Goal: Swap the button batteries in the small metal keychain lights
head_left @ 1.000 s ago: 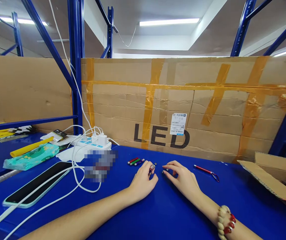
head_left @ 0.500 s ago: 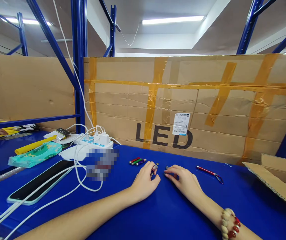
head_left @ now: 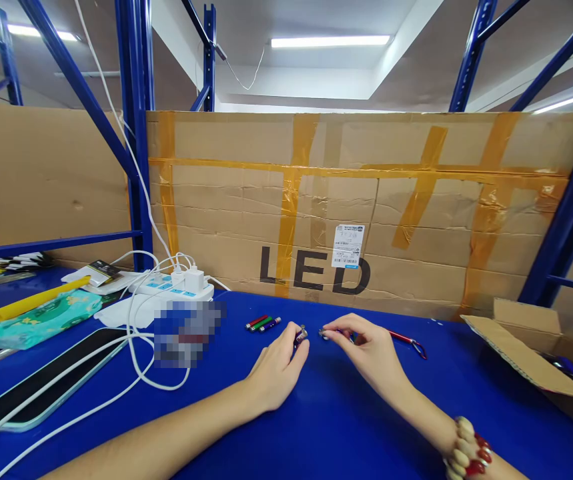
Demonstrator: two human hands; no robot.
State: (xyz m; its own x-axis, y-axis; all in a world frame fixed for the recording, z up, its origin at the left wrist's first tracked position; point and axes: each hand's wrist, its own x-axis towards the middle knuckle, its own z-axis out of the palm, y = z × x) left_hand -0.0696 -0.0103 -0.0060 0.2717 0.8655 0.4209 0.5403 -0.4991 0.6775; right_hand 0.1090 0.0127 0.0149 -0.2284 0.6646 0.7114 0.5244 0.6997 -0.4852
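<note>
- Grip: left hand (head_left: 277, 367) grasps shiny piece (head_left: 301, 333); right hand (head_left: 370, 347) pinches metallic part (head_left: 323, 334).
- Slack pinch, we judge, could drop either onto the desk (head_left: 336, 420).

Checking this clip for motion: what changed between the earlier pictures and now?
The right hand shifted slightly toward the red stick, now hiding its near end; the camera view shifted too. No new grasp or release shows. The left hand and phone stayed about put.

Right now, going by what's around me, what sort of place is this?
Likely a workshop or storeroom workbench: blue metal racking frames a blue tabletop, with a large taped cardboard panel marked LED standing behind.
</note>
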